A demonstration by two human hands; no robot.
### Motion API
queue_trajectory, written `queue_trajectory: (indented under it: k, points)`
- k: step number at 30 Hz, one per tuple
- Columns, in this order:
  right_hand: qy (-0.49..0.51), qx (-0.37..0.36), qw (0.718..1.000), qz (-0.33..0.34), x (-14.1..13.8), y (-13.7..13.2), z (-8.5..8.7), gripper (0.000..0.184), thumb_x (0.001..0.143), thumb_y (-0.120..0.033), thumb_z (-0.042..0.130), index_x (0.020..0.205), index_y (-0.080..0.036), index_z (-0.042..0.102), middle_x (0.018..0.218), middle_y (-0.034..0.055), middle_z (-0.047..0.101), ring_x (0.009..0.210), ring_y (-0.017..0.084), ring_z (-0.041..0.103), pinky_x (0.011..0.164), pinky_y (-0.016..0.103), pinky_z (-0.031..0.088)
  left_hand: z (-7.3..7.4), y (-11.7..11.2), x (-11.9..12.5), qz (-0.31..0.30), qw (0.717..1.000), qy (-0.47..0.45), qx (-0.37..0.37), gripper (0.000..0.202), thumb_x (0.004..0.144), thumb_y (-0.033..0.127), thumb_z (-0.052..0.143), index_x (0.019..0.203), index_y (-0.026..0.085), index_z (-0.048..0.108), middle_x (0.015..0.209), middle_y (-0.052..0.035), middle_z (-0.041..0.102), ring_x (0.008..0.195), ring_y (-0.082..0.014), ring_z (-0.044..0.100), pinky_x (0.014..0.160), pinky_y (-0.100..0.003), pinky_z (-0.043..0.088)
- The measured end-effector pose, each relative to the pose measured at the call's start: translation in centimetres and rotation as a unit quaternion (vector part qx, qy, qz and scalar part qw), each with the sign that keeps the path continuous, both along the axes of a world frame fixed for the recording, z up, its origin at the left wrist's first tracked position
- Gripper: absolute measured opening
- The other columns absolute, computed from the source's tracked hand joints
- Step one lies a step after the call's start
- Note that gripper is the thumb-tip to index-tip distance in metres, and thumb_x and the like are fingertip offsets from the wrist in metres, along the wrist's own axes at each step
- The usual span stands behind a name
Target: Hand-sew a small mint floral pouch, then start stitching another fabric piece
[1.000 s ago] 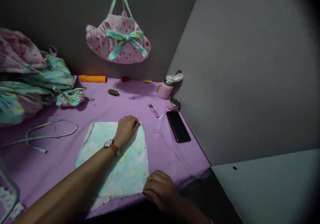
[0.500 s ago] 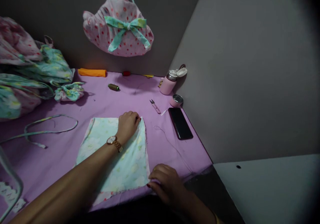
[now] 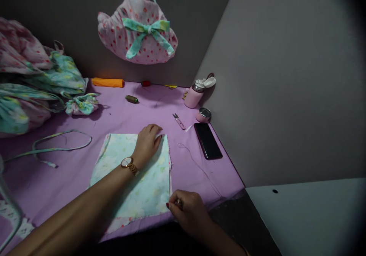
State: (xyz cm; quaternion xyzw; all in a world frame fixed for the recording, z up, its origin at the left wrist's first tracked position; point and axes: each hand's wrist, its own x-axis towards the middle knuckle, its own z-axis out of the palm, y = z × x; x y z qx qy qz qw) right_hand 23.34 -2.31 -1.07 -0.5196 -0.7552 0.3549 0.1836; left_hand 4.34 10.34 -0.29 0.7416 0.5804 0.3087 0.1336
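A mint floral fabric piece (image 3: pixel 148 195) lies flat on the purple cloth, with a pink-dotted layer showing under its near and right edges. My left hand (image 3: pixel 148 140), a gold watch (image 3: pixel 127 162) on its wrist, rests over the far edge near the far right corner. Its thumb and fingers are apart, the thumb touching the fabric. At the near right corner, my right hand (image 3: pixel 190 210) is closed in a pinch on the fabric's edge.
Beyond the fabric are thread snips (image 3: pixel 178 122), a phone (image 3: pixel 208 141), a pink bottle (image 3: pixel 193 96), its cap (image 3: pixel 203 114) and a thread spool (image 3: pixel 132 99). A fabric cord (image 3: pixel 63 149) and gathered pouches (image 3: pixel 65 73) lie left. A dotted bag (image 3: pixel 140 35) hangs behind.
The fingers of my left hand have opened from the far right corner and stretched out. My right hand has curled tighter at the near corner, and the fabric's right edge lies straighter.
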Motion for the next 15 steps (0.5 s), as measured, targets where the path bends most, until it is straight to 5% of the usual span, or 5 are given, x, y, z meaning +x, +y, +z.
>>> queue_trajectory:
  k: [4,7,11,15]
  points:
    - [0.01,-0.003,1.0,-0.01,0.2,0.2,0.0,0.013,0.072,-0.018,0.057,0.06,-0.018,0.058,0.048,-0.0019,0.055,0.043,0.011,0.047,0.044,0.022,0.031,1.9,-3.8,-1.8,-0.162,0.986,-0.001,-0.03,0.023,0.091,0.02,0.042,0.106,0.022,0.059,0.109,-0.0031,0.065,0.101,-0.0159,0.058,0.089,-0.027,0.045]
    - [0.007,-0.015,1.0,-0.005,0.2,0.1,0.2,0.014,0.073,-0.018,0.055,0.059,-0.018,0.056,0.049,-0.002,0.054,0.044,0.011,0.046,0.046,0.022,0.031,2.4,-7.5,-3.4,-0.273,0.957,0.054,-0.084,0.025,0.093,0.027,0.043,0.112,0.027,0.059,0.124,-0.003,0.061,0.116,-0.0204,0.052,0.098,-0.038,0.04]
    - [-0.013,-0.035,0.999,-0.002,0.1,0.1,0.4,0.014,0.074,-0.018,0.053,0.06,-0.017,0.056,0.048,-0.0031,0.05,0.044,0.01,0.042,0.045,0.021,0.027,1.0,-10.3,-4.6,-0.271,0.944,0.149,-0.111,0.045,0.092,0.04,0.044,0.136,0.03,0.037,0.146,-0.006,0.037,0.134,-0.03,0.03,0.105,-0.057,0.023]
    - [-0.007,-0.053,0.999,-0.007,0.7,0.9,0.4,0.019,0.078,-0.021,0.048,0.064,-0.016,0.059,0.048,-0.0027,0.049,0.045,0.01,0.043,0.045,0.021,0.027,-0.4,-10.7,-4.8,-0.266,0.941,0.182,-0.098,0.048,0.095,0.041,0.036,0.141,0.033,0.024,0.15,-0.0036,0.028,0.136,-0.0285,0.024,0.107,-0.058,0.018]
